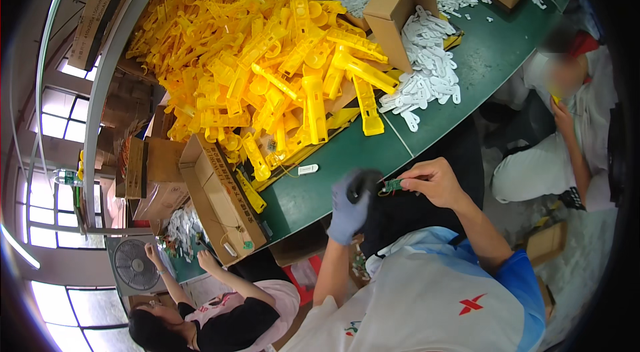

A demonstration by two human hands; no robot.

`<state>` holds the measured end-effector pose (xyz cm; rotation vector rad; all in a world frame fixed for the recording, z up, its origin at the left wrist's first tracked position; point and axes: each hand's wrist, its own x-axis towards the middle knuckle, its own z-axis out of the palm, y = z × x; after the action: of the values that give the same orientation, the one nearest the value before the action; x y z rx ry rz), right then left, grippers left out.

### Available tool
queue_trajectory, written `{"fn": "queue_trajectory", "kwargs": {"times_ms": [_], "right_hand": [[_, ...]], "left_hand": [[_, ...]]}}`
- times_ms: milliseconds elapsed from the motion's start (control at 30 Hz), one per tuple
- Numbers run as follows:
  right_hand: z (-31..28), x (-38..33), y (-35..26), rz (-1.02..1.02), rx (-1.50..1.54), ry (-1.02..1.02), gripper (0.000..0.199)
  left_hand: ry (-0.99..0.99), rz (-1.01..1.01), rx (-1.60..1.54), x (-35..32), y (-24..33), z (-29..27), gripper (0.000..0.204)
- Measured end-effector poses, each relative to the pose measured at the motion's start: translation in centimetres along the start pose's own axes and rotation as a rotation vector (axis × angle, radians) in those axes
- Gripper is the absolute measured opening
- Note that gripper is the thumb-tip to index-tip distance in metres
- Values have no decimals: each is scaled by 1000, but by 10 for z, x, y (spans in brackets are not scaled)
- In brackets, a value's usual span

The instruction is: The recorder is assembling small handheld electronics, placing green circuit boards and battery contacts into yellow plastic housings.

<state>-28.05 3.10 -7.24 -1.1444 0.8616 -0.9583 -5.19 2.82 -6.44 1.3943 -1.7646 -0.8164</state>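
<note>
My bare right hand [435, 182] pinches a small green circuit board [393, 186] between thumb and fingers, just past the near edge of the green table [303, 200]. Thin wires seem to hang from the board. Close to the board's left end is my left hand [350, 204], in a grey glove with black fingers. Those fingers are dark and smeared, so their grip does not show. On the table ahead of my hands lies a small white oblong piece [308, 169]. Beyond it a large heap of yellow plastic housings [267, 65] covers much of the table.
White plastic pieces [430, 62] spill from a tipped cardboard box [400, 9] at the right. An open long carton [223, 199] stands at the table's left. One co-worker [247, 299] sits at lower left, another person [567, 119] at far right. A fan [137, 264] stands at left.
</note>
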Motion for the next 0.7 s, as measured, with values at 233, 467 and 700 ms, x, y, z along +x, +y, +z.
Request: {"fn": "queue_trajectory", "kwargs": {"times_ms": [233, 467, 700], "right_hand": [[-9, -19, -3, -423, -336, 184, 12], [-28, -28, 11, -443, -321, 281, 12], [-1, 3, -8, -625, -348, -9, 11]], "left_hand": [[193, -103, 706, 107, 0, 42, 58], [424, -136, 41, 65, -19, -13, 55], [311, -139, -571, 29, 18, -74, 50]]}}
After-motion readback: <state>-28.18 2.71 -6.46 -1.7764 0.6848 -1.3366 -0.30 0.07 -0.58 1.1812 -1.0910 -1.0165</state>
